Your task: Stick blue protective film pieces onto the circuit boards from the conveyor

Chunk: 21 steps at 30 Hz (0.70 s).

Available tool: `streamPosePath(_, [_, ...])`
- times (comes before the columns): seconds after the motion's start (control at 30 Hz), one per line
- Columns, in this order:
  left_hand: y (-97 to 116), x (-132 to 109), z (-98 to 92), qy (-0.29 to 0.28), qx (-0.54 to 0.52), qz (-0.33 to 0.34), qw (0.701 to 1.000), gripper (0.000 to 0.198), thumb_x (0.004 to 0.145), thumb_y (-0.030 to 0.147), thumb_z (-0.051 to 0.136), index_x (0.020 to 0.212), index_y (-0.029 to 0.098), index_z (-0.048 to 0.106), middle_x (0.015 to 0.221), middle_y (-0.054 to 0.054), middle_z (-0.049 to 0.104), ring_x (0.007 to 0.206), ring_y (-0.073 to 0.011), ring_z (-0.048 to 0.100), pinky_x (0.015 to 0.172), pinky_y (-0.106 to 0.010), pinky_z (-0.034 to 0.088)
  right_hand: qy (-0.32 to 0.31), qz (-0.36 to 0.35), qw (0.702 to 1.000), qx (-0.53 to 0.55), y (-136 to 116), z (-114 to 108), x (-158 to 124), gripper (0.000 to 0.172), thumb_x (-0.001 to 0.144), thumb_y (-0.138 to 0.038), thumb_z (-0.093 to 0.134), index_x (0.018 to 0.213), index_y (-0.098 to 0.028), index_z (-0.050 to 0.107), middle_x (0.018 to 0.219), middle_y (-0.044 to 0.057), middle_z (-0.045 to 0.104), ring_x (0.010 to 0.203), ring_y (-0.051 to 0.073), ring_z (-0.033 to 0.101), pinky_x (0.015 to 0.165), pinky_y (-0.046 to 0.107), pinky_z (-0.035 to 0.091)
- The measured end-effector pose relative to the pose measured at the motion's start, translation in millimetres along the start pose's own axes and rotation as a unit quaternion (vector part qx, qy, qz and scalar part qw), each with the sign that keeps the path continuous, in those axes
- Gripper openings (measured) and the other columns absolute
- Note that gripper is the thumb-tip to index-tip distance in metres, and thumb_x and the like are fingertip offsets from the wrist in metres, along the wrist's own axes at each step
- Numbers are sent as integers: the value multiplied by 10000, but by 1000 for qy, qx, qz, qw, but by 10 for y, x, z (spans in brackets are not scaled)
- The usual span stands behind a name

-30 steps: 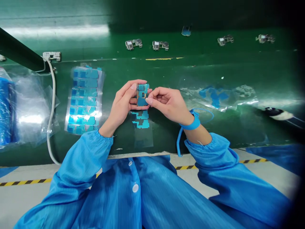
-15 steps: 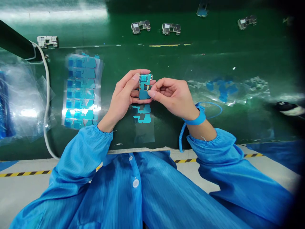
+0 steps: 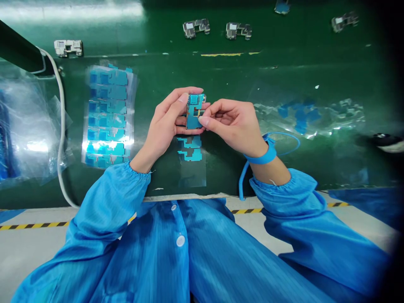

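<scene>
A small circuit board (image 3: 194, 118) with blue film on its face is held up above the green bench. My left hand (image 3: 167, 115) grips it from the left, with thumb and fingers along its edges. At its right edge, the thumb and forefinger of my right hand (image 3: 235, 122) are pinched together on the board near a gold-coloured strip. The fingertips cover part of that edge. Below the board, a clear backing sheet (image 3: 193, 174) with blue die-cut film pieces (image 3: 192, 155) lies on the bench. A blue wrist strap (image 3: 261, 158) circles my right wrist.
A larger sheet of blue film pieces (image 3: 107, 118) lies left, beside a white cable (image 3: 63, 126) and clear plastic bags (image 3: 34, 126). Several circuit boards (image 3: 196, 27) lie along the far side. Crumpled clear film with blue scraps (image 3: 299, 115) lies right. A coiled blue cord (image 3: 242, 181) hangs over the front edge.
The view has shifted slightly. The boards at the far side have moved right relative to the bench marks. Both hands keep their hold, with the held board slightly further right and up in view.
</scene>
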State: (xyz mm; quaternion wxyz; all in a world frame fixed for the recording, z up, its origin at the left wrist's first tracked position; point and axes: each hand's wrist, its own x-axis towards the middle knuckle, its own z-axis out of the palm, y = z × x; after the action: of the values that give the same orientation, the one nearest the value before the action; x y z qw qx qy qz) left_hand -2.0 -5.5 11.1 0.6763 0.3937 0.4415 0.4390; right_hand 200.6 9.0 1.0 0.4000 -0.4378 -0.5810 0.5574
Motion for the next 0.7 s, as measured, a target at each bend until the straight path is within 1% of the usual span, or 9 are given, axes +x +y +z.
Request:
streamPosePath(0.1, [-3,-5,7,6,0,0,1000,439,1116,590,602,1386,274,740,1177,-34,842,1207,-315,846,875,-382,745,0,0,1000,1,4,-3,-3,429,832,-581,995,816,-225,757,815,20,688,759,174,648,719,364,645])
streamPosePath(0.23, [-5,-8,5,0,-28,-3,1000,427,1103,569,643,1382,262,743,1220,-54,838,1231,-337,838,886,-401,747,-1,-3,1000,-1,8,-13,-6,398,846,-542,993,814,-222,759,820,21,686,758,170,644,717,361,635])
streamPosePath(0.33, [0,-8,5,5,-35,-11,999,411,1103,558,648,1373,263,747,1222,-50,836,1253,-342,830,892,-407,746,-1,2,1000,-6,6,-12,-6,395,850,-542,992,833,-224,759,819,16,690,764,175,656,714,364,645])
streamPosePath(0.43, [9,-4,9,10,-41,-19,999,393,1102,543,655,1358,260,751,1200,-40,836,1252,-331,830,899,-395,746,-2,-2,1000,-4,1,-5,-6,406,849,-555,992,829,-227,753,814,24,695,856,213,720,740,369,674])
streamPosePath(0.53, [12,2,13,9,-48,-22,999,362,1123,497,616,1358,255,750,1188,-29,835,1248,-318,832,907,-399,747,-2,-6,1000,1,1,-3,-8,423,848,-575,988,818,-229,747,815,37,703,962,252,762,759,370,689])
streamPosePath(0.63, [15,1,16,4,-44,-18,999,358,1145,465,565,1365,247,745,1173,-26,835,1241,-312,834,897,-401,748,-5,-11,1000,3,8,-9,-9,435,854,-595,981,822,-228,749,819,45,709,982,261,769,760,374,694])
streamPosePath(0.7, [16,-3,18,4,-41,-19,999,362,1146,466,563,1369,245,743,1177,-27,835,1246,-314,832,892,-399,748,-4,-13,1000,0,15,-14,-9,440,857,-602,979,824,-227,750,823,47,710,988,265,770,763,378,696])
